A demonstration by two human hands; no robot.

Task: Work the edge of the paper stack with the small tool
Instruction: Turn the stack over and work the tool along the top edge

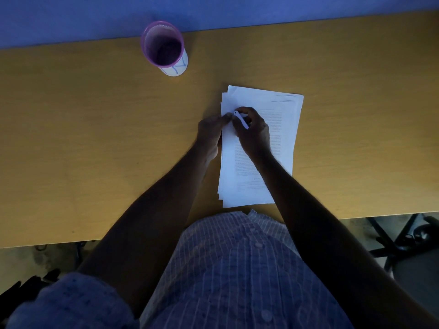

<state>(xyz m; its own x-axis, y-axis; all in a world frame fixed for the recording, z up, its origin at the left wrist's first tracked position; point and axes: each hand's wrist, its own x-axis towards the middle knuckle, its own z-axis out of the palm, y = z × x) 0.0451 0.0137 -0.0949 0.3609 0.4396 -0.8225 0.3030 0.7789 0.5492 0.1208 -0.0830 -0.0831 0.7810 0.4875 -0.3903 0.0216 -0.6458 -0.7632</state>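
While the paper stack [280, 138] lies on the yellow worktop [95, 138] directly ahead of the person, both hands meet at its upper left edge. Its sheets are slightly fanned, so several offset edges show along the left side and at the far end; the top sheet carries printed text. The right hand [254, 131] rests on the stack with its fingers curled around a small white tool [240, 119], its grip pinching the tool, whose far tip points toward the left margin of the top sheet. The left hand [210, 134] lies at the left edge of the stack, partly on the worktop, fingertips pressed together at the paper margin just beside the tool tip; whether they pinch a sheet or only press on it cannot be told in the dim light. Both forearms are bare, and the person wears a striped shirt [237, 269] with buttons. A cup [164, 47] with a purple rim stands upright near the far edge of the worktop, well apart from the stack and to its left. Black chair legs [399, 241] show on the floor below the worktop at right.
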